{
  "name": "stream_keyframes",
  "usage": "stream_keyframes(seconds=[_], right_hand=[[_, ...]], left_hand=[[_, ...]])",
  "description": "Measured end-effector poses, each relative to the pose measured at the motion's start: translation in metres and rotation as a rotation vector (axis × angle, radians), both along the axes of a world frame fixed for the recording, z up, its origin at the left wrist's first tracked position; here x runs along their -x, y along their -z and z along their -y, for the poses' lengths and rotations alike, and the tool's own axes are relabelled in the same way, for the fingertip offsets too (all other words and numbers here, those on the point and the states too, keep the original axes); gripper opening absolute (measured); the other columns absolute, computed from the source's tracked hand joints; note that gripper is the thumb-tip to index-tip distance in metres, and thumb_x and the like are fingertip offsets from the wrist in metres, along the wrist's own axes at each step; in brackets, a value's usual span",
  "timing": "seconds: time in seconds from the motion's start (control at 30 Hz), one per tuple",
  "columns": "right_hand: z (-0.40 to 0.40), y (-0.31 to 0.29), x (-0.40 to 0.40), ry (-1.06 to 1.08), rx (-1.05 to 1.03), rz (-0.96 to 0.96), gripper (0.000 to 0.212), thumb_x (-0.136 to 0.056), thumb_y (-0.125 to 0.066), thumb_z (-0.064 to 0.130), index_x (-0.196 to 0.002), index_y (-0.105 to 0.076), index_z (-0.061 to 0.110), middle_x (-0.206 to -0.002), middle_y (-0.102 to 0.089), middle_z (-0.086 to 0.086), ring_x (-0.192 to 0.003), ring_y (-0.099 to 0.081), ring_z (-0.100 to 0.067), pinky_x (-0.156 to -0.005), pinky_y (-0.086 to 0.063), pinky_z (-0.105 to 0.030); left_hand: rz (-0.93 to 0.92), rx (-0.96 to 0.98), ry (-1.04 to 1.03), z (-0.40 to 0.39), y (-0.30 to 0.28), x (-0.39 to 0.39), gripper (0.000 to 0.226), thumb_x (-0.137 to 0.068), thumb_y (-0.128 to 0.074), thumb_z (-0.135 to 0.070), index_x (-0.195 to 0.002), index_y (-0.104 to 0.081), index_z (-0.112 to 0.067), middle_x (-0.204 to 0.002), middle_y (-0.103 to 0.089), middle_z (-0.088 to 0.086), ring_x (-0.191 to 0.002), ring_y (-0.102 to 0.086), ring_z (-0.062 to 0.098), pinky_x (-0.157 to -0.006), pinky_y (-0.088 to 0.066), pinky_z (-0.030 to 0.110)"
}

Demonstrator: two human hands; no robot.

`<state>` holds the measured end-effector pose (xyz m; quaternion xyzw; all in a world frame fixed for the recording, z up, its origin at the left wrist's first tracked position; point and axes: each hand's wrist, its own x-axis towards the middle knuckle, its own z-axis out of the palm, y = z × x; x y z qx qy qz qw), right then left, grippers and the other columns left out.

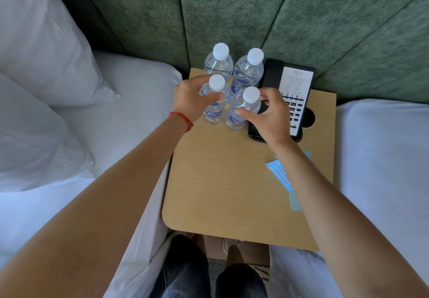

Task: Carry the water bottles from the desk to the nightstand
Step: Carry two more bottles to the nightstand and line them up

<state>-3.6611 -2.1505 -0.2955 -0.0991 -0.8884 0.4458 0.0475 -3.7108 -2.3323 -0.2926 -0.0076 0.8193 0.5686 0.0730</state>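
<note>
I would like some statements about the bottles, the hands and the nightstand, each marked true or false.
1. Four water bottles stand upright on the nightstand. True.
2. The left hand grips the front left bottle. True.
3. The front right bottle has no cap. False: it has a white cap, like the other three.
4. The telephone sits to the left of the bottles. False: it sits to their right.
5. The right hand has its fingers curled round the front right bottle. True.
6. The blue card lies under the bottles. False: it lies apart, near the nightstand's right edge, partly under the right forearm.
</note>
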Motion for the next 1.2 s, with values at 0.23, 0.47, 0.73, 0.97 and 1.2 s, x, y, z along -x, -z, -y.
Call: stream_keyframes(seconds=[0.23,0.47,0.73,0.97,1.2], right_hand=[[0.002,0.005,0.0,0.0,-0.011,-0.002,0.06,-0.062,-0.081,0.04,-0.104,-0.053,0.007,-0.107,-0.059,-0.008,-0.096,-0.059,-0.02,-0.078,-0.053,-0.044],[0.004,0.007,0.004,-0.003,-0.042,-0.015,0.058,-0.065,-0.079,0.039,-0.104,-0.053,0.005,-0.106,-0.058,-0.01,-0.093,-0.06,-0.023,-0.075,-0.053,-0.047],[0.007,0.006,0.004,0.014,-0.054,-0.04,0.056,-0.068,-0.077,0.04,-0.103,-0.053,0.003,-0.105,-0.058,-0.011,-0.091,-0.061,-0.025,-0.074,-0.054,-0.048],[0.009,0.003,0.006,0.004,-0.048,-0.033,0.056,-0.068,-0.078,0.037,-0.105,-0.052,0.003,-0.109,-0.057,-0.011,-0.094,-0.061,-0.025,-0.075,-0.054,-0.048],[0.009,0.001,0.006,0.009,-0.05,-0.035,0.057,-0.068,-0.079,0.036,-0.105,-0.053,0.002,-0.109,-0.058,-0.012,-0.095,-0.061,-0.025,-0.077,-0.053,-0.047]], left_hand=[[-0.011,0.01,0.003,0.001,0.001,0.001,0.045,-0.066,-0.08,-0.017,-0.109,-0.066,-0.012,-0.111,-0.067,0.004,-0.105,-0.062,0.016,-0.097,-0.048,0.039],[-0.065,0.024,0.018,0.0,-0.004,-0.002,0.043,-0.068,-0.078,-0.012,-0.109,-0.065,-0.008,-0.112,-0.066,0.006,-0.105,-0.061,0.016,-0.096,-0.048,0.033],[-0.11,0.077,0.057,0.003,-0.005,-0.002,0.041,-0.069,-0.077,-0.011,-0.108,-0.066,-0.006,-0.112,-0.066,0.009,-0.102,-0.06,0.013,-0.092,-0.046,0.018],[-0.131,0.095,0.008,0.002,-0.002,-0.009,0.038,-0.07,-0.076,-0.013,-0.107,-0.067,-0.008,-0.109,-0.068,0.007,-0.097,-0.059,0.008,-0.085,-0.043,0.006],[-0.13,0.076,0.023,0.001,-0.001,-0.01,0.039,-0.073,-0.074,-0.014,-0.11,-0.065,-0.007,-0.112,-0.067,0.008,-0.104,-0.061,0.015,-0.093,-0.046,0.02]])
